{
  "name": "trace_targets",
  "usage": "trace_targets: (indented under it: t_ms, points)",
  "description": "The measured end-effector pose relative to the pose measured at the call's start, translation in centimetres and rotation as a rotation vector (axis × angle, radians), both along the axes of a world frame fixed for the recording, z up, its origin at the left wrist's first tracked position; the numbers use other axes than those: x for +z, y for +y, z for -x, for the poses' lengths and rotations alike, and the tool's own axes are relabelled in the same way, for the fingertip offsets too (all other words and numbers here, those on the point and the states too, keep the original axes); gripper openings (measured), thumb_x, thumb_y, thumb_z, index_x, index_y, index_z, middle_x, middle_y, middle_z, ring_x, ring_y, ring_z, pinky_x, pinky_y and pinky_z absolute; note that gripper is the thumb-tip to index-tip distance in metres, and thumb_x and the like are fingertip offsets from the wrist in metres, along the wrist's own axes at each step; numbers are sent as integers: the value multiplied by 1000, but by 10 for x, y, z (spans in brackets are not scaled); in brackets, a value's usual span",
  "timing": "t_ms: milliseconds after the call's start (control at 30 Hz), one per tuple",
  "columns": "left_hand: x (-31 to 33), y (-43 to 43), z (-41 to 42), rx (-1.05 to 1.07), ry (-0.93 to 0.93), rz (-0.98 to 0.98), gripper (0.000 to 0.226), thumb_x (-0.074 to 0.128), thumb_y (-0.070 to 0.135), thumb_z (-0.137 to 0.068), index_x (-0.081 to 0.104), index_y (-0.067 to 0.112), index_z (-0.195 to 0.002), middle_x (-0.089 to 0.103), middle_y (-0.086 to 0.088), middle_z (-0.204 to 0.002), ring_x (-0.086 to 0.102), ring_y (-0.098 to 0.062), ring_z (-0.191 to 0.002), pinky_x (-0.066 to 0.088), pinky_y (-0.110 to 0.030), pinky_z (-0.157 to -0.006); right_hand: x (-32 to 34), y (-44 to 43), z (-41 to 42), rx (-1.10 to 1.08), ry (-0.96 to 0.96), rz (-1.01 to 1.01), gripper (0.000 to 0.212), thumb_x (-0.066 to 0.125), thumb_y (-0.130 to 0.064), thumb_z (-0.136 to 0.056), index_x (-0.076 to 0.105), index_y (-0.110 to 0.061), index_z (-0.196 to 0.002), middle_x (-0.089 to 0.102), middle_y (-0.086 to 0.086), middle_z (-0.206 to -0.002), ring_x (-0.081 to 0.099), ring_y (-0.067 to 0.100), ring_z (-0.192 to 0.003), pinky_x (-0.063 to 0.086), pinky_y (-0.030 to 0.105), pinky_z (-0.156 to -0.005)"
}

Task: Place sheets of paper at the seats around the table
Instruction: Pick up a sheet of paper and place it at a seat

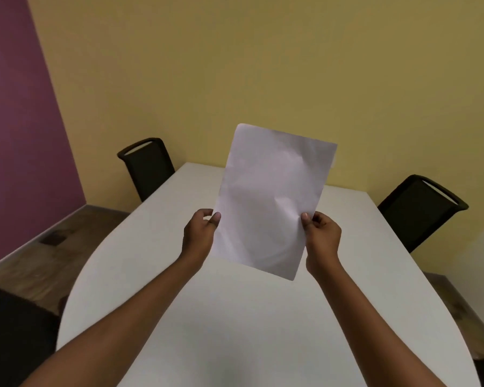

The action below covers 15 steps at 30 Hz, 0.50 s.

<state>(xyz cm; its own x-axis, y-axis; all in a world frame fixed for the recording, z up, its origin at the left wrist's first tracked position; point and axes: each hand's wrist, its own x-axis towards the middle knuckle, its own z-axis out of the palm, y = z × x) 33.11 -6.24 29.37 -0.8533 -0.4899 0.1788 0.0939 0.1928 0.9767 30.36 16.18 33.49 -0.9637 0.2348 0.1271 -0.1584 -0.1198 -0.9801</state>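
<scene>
I hold white paper (271, 199) upright above the white table (235, 317), slightly creased and tilted to the right. Whether it is one sheet or several I cannot tell. My left hand (199, 233) pinches its left edge with thumb and fingers. My right hand (323, 238) pinches its right edge near the lower corner. The paper hangs over the middle of the table and does not touch it. Both forearms reach in from the bottom of the view.
A black chair (147, 166) stands at the table's far left side and another black chair (419, 210) at the right side. A dark chair (14, 331) shows at the near left. Yellow wall behind, purple wall at left, wooden floor around.
</scene>
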Motion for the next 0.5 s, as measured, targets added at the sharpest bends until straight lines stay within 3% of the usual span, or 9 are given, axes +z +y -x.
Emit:
trace_targets:
  t_ms: [67,200,333,433,500]
  points:
    - [12,-10,-33,-12,16,-15,24,55,36,-93,55,20,-112,64,-3,-98,61,-22,-95,51,-38,-86,13,-6,-33,32,22,14,11,60,-5,-91,69,-11,-87,71,8,-89,63,19,-74,50,27,-68]
    - [28,-26,-108,0,70,137,21,53,38,-94,58,18,-98,67,-3,-88,64,-24,-86,53,-47,-80,28,-15,-98,87,48,31,11,61,-6,-91,69,-12,-88,71,10,-91,62,22,-75,50,29,-68]
    - [40,-42,-180,21,103,231,21,53,40,-93,58,19,-89,65,-10,-84,62,-32,-82,50,-44,-70,31,-25,-162,129,74,48,14,60,-6,-91,69,-16,-87,71,8,-91,62,25,-79,51,34,-73]
    - [46,-51,-235,26,138,240,28,56,47,-87,57,20,-80,63,-10,-75,57,-25,-69,42,-36,-63,33,-35,-209,159,88,77,17,59,-5,-92,69,-15,-84,70,6,-86,61,25,-78,50,34,-73]
    - [50,-56,-272,33,135,223,34,60,49,-82,59,16,-77,63,-11,-73,57,-28,-67,47,-41,-62,36,-42,-242,177,99,86,20,57,-3,-92,69,-16,-81,69,6,-84,61,24,-75,50,34,-71]
